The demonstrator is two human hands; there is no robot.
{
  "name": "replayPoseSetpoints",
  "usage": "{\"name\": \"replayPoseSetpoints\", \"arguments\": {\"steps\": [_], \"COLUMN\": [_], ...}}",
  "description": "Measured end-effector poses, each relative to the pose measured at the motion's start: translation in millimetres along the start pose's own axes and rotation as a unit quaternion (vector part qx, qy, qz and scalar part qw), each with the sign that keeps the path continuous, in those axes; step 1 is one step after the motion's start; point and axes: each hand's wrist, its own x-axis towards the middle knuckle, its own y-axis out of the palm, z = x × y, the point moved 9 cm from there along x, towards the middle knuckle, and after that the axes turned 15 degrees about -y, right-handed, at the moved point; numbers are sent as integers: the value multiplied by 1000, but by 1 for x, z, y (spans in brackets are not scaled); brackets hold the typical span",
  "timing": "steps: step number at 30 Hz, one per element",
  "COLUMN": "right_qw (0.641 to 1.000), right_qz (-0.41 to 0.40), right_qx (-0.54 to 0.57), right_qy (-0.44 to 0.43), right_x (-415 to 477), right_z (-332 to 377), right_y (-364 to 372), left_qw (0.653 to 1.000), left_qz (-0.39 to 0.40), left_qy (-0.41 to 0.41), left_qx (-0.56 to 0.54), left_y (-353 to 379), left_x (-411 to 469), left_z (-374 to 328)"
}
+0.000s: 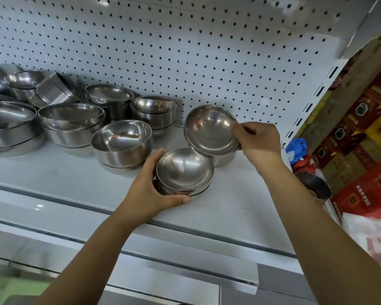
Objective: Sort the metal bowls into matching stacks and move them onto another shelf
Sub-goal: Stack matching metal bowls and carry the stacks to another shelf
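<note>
Small steel bowls being handled on the white shelf (64,170).
We see the left hand (150,194) curled round a short bowl stack (185,170) on the shelf; the right hand (260,142) pinches a tilted bowl (209,130) by its rim just behind. Larger stacks (70,122) stand to the left.

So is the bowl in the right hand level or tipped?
Tipped: the bowl faces the camera, its rim pinched by the right hand.

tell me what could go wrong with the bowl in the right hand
The right hand pinches the tilted bowl only at its rim; it may slip and clatter onto the small stack. The left hand holds that stack near the front edge of the shelf; a knock might push it off.
</note>
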Motion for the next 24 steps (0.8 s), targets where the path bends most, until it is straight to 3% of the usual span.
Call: {"name": "replayPoseSetpoints", "arguments": {"steps": [9,24], "right_qw": [995,996], "right_qz": [49,60], "right_qx": [51,27], "right_qy": [63,53], "right_x": [-51,-68], "right_z": [12,17], "right_y": [24,44], "left_qw": [1000,998], "left_qz": [15,17], "left_qy": [20,2], "left_qx": [1,-58], "left_y": [0,-1], "left_x": [1,-7], "left_z": [-3,-7]}}
